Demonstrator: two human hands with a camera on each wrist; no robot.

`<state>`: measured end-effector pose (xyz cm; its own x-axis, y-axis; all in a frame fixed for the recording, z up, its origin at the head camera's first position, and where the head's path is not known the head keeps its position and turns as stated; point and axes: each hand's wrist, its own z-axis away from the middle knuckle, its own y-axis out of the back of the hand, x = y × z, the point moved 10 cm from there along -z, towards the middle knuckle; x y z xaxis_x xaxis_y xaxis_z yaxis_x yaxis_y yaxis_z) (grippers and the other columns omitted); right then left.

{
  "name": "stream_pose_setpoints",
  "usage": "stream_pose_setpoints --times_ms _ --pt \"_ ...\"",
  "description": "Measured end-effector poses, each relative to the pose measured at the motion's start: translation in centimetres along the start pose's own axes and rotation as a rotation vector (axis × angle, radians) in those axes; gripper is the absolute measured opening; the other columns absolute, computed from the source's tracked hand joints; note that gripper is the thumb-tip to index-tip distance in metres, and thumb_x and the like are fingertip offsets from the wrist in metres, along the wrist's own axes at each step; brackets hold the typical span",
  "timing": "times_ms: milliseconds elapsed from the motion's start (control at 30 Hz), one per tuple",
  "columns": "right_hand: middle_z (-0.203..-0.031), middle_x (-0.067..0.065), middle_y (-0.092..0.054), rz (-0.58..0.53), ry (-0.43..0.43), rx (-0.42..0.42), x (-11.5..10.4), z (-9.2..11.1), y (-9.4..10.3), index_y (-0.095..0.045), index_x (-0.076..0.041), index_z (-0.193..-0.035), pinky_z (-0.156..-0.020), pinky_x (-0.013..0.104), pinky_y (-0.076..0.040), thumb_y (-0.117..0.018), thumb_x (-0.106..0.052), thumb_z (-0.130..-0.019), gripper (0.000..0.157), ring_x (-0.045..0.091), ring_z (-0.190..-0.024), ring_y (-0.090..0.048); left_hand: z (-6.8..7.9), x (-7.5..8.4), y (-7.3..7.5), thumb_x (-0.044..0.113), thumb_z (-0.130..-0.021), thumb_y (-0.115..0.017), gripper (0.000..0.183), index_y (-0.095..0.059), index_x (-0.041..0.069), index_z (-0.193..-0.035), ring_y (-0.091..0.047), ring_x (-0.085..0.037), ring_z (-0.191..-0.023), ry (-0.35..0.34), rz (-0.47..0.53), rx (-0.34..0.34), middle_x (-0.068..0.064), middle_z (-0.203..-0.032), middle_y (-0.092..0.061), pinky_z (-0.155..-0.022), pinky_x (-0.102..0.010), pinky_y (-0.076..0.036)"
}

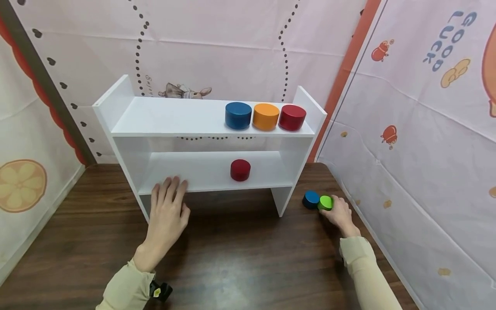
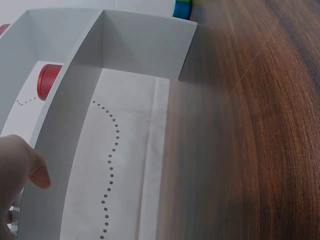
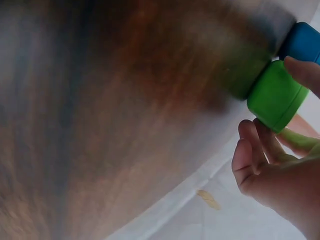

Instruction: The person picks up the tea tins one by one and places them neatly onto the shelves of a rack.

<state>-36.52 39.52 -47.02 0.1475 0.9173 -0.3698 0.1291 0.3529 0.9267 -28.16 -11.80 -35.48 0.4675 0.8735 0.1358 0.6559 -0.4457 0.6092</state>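
At the right of the table my right hand pinches a green round block between thumb and fingers. A blue round block stands right beside the green one; both show in the right wrist view, the green block next to the blue block. My left hand touches the front edge of the white shelf's lower board near its left end, fingers extended. In the left wrist view the left thumb lies over that board's edge. A dark red round block sits on the lower board.
Blue, orange and red round blocks stand in a row on the right half of the top board. The shelf stands on a dark wooden table. Printed cloth hangs close along the table's right edge.
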Motion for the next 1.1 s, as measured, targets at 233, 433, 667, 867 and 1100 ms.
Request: stream_pose_setpoints --times_ms 233,433,667,867,1100 --pt "-0.127 0.037 -0.053 -0.054 -0.036 0.024 0.8 0.4 -0.3 -0.040 0.011 -0.136 -0.090 0.059 -0.044 -0.071 -0.024 -0.081 0.073 0.050 -0.108 -0.056 0.1 0.0 -0.1 0.002 -0.078 -0.057 0.053 -0.054 -0.001 -0.131 -0.042 -0.046 -0.129 0.002 -0.004 -0.004 -0.027 -0.136 -0.051 -0.108 -0.063 -0.026" --pt "-0.129 0.036 -0.052 -0.067 -0.049 0.027 1.0 0.6 -0.3 -0.040 0.009 -0.138 -0.092 0.060 -0.042 -0.070 -0.028 -0.082 0.073 0.050 -0.111 -0.055 0.1 -0.1 0.0 0.002 -0.078 -0.057 0.053 -0.054 -0.001 -0.130 -0.042 -0.046 -0.129 0.003 -0.004 0.005 -0.027 -0.135 -0.051 -0.107 -0.063 -0.026" --pt "-0.128 0.035 -0.054 -0.069 -0.039 0.050 0.8 1.2 0.1 -0.041 0.009 -0.137 -0.092 0.061 -0.041 -0.070 -0.032 -0.083 0.074 0.049 -0.110 -0.055 0.2 -0.1 0.1 0.001 -0.077 -0.057 0.053 -0.054 -0.002 -0.130 -0.043 -0.046 -0.128 -0.001 -0.002 0.014 -0.028 -0.134 -0.052 -0.107 -0.063 -0.027" --pt "-0.126 0.034 -0.056 -0.086 0.000 0.102 0.1 1.7 1.5 -0.044 0.009 -0.135 -0.089 0.060 -0.042 -0.071 -0.031 -0.082 0.072 0.049 -0.108 -0.056 0.2 0.0 0.0 0.001 -0.078 -0.057 0.053 -0.054 -0.002 -0.130 -0.042 -0.046 -0.129 0.001 -0.002 0.007 -0.028 -0.135 -0.051 -0.107 -0.064 -0.027" --pt "-0.120 0.032 -0.060 -0.102 0.058 0.179 -1.5 2.0 3.3 -0.049 0.007 -0.131 -0.086 0.061 -0.042 -0.074 -0.029 -0.081 0.067 0.048 -0.105 -0.057 0.1 0.0 0.1 0.001 -0.077 -0.058 0.053 -0.054 -0.002 -0.130 -0.043 -0.046 -0.128 0.000 -0.002 0.012 -0.028 -0.135 -0.051 -0.107 -0.064 -0.027"
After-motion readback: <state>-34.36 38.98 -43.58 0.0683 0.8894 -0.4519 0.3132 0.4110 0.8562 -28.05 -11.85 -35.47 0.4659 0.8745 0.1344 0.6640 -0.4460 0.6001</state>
